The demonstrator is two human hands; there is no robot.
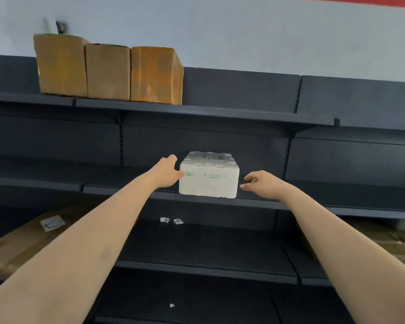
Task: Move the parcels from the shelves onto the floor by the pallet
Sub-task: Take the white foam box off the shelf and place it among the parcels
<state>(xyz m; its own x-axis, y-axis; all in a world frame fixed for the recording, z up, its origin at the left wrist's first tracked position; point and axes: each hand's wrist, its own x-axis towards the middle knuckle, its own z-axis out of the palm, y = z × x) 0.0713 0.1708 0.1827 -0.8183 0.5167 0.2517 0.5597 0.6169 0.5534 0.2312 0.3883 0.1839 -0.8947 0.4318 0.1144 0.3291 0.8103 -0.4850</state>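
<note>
The head camera is looking forward and slightly up, close to the dark shelves (220, 113), arms reaching ahead.

I see dark grey metal shelving (220, 113) in tiers against a pale blue-grey wall (220, 31), a red band (360, 1) along its top right edge. Even, flat light.

Dark metal shelving (220, 113) — several tiers. Top shelf: three brown cardboard boxes (108, 71) side by side, touching. Middle shelf (126, 191): one white foam box (208, 181) at the front edge. Lower shelf (208, 244): two small crumpled paper scraps (171, 220) — a cardboard box (21, 244) at left.
</note>
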